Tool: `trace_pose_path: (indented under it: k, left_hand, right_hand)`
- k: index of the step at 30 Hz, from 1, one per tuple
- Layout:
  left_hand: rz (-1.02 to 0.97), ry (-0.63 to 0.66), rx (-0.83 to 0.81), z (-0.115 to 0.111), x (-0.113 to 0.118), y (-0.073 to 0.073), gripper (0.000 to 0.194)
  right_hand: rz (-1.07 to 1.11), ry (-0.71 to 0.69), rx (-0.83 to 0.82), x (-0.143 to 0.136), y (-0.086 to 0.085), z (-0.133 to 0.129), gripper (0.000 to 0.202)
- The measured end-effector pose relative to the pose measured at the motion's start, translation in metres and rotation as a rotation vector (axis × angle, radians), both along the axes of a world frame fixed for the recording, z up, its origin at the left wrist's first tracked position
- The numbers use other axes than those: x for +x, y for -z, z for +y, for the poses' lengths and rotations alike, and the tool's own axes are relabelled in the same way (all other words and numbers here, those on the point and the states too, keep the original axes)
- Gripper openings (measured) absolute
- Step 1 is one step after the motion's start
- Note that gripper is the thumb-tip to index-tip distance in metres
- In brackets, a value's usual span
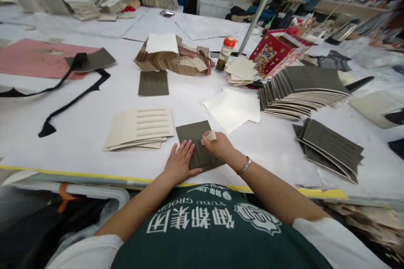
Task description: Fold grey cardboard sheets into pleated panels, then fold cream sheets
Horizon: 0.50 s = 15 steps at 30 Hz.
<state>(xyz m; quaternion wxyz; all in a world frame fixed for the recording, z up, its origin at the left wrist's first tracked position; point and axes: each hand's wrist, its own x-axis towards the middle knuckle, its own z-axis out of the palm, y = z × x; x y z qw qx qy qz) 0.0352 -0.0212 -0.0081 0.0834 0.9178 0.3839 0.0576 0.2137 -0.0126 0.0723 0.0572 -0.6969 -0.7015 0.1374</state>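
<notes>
A dark grey-green panel (205,155) lies on the white table near its front edge. My left hand (180,163) rests flat on the panel's left side, fingers spread. Above the panel's right part, my right hand (217,146) is closed round a small cream piece (211,135), which touches or hovers just over the surface. Left of the panel is a stack of cream panels (142,128) with slotted strips. A smaller dark square (153,83) lies further back. White sheets (235,107) lie behind my right hand.
Dark panels stand in a fanned stack (303,90), with a smaller pile (331,147) nearer at the right. Behind are bundled cards (170,56), an orange-capped bottle (225,54), a red box (274,52) and a metal pole (260,8). Black straps (74,101) lie left.
</notes>
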Motion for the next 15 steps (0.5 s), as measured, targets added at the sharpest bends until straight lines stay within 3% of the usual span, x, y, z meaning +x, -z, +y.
trace_pose_path:
  k: [3,5,7,12,15]
  left_hand:
    - [-0.001,0.007,-0.034,0.002,0.001,-0.003,0.085]
    - [-0.001,0.014,-0.048,0.003,0.0,-0.004,0.086]
    - [0.004,0.019,-0.054,0.003,0.0,-0.004,0.086]
    - [0.008,0.033,-0.038,0.003,-0.002,0.0,0.088]
    - [-0.006,0.026,-0.037,0.002,-0.001,0.001,0.087]
  right_hand:
    - [0.104,-0.01,-0.089,0.008,-0.002,-0.046,0.024]
    - [0.109,-0.023,-0.119,0.009,-0.003,-0.056,0.023]
    - [0.077,-0.034,-0.099,0.008,-0.001,-0.043,0.023]
    - [-0.001,0.005,0.007,-0.005,-0.001,0.025,0.032]
    - [-0.015,-0.012,-0.031,-0.007,-0.005,0.018,0.028]
